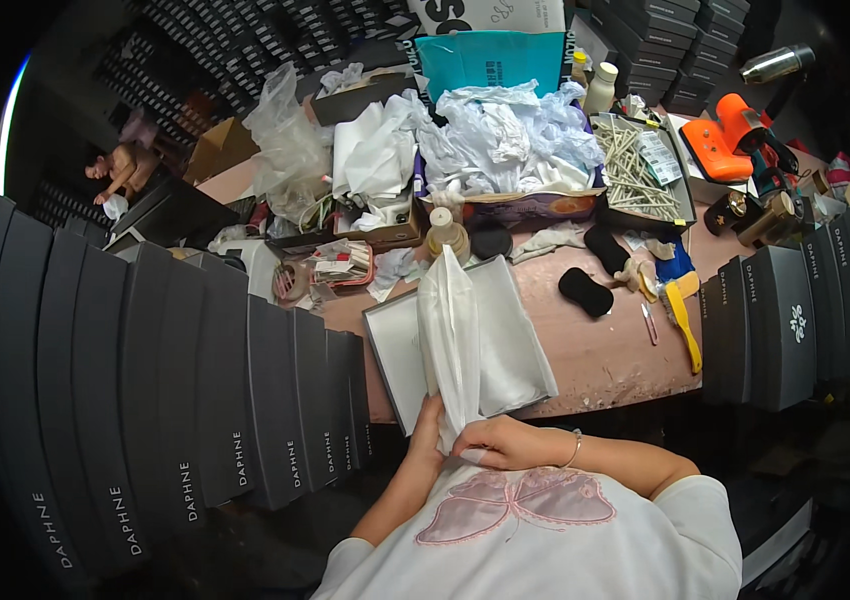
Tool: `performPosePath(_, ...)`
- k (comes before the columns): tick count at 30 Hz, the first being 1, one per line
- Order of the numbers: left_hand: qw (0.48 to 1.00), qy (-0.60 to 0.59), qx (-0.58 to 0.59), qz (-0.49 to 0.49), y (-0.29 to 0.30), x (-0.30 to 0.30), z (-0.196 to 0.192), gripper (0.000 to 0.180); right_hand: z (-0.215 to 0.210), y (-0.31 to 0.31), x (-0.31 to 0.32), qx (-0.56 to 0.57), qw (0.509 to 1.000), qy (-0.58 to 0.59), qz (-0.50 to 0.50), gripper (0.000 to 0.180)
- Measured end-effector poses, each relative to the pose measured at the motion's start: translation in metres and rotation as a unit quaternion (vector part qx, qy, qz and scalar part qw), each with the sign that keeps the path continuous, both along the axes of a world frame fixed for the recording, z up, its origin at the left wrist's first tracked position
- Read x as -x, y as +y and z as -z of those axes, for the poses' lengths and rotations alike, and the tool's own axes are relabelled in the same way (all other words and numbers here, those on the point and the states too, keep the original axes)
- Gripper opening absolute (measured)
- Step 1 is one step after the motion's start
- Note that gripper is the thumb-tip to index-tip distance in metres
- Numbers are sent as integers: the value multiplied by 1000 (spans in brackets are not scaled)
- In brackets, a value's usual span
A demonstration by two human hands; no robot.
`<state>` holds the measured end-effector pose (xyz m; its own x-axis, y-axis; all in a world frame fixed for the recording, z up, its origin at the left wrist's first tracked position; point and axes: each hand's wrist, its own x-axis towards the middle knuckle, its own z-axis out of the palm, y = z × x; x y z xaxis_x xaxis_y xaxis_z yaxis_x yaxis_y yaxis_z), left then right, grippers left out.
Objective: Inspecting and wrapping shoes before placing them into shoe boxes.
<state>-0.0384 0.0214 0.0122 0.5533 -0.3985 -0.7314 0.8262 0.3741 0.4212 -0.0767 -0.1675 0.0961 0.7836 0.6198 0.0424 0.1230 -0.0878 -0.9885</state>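
Note:
A long, limp white wrap (451,345), thin like tissue or a soft bag, stretches away from my body. My left hand (427,430) grips its near end from the left side. From the right, the fingers of my right hand (495,440) close on the same end. Whether anything lies inside the wrap, I cannot tell. Beneath it an open grey box (369,345) with a white inside rests at the table's near edge, partly covered by the wrap. Just beyond the wrap's far end stands a bottle (445,232) of yellowish liquid.
Stacks of dark shoe boxes (275,400) rise at left, with more boxes (780,320) at right. Crumpled tissue (515,135) fills a carton at the back. A yellow-handled brush (683,325), a black pad (585,291) and an orange tool (715,150) lie right. Another person (133,165) is far left.

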Motion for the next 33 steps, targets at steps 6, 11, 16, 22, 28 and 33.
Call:
performPosePath(6, 980, -173, -10, 102, 23, -4, -10, 69, 13, -21, -1, -110, 953, 269, -85, 26)
performPosePath(11, 744, -485, -244, 389, 55, -83, -56, 71, 49, -86, 13, -476, 747, 425, 186, 68)
performPosePath(16, 840, -435, -261, 191, -26, -135, -35, 61, 44, -47, -7, 39, 972, 58, 223, 60)
performPosePath(22, 971, -161, -99, 146, -140, -87, 52, 55, 184, -43, -56, 270, 863, -41, 425, 57)
performPosePath(28, 892, -265, -302, 206, -140, -53, 64, 71, 97, -153, -11, 78, 863, 108, 488, 25)
performPosePath(33, 937, -226, -202, 173, -147, -49, 96, 69, 189, -328, 32, 369, 709, 88, 594, 28)
